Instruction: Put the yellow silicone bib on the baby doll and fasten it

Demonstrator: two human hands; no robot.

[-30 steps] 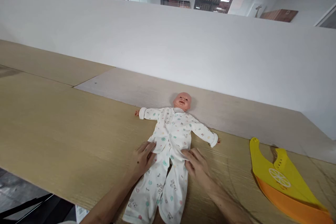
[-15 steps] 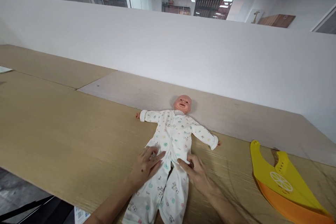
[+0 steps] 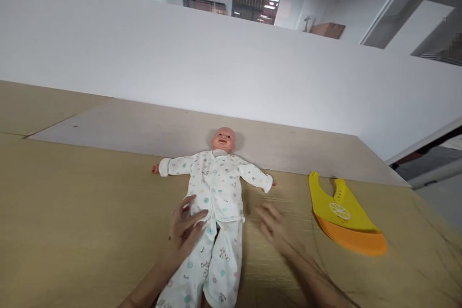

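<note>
A baby doll (image 3: 223, 140) lies on its back with arms spread, dressed in a white printed top (image 3: 224, 187) and matching pants (image 3: 223, 260). My left hand (image 3: 186, 231) rests at the doll's waist, on the side toward the left of the view, fingers apart over the hem of the top. To the right of the doll, my right hand (image 3: 272, 226) is off the clothes, its loosely bent fingers blurred by motion with nothing seen in them. The top's hem overlaps the pants, and a small dark gap shows at the crotch.
On the right of the wooden table (image 3: 90, 231) lies a yellow silicone bib (image 3: 339, 211) with an orange pocket (image 3: 352, 237). A pale board (image 3: 151, 125) runs along the back, below a white partition (image 3: 216, 67) topped with glass.
My right hand has let go of the hem of the top and moved right, away from the doll. My left hand stays at the waist. The view has turned to the right.
</note>
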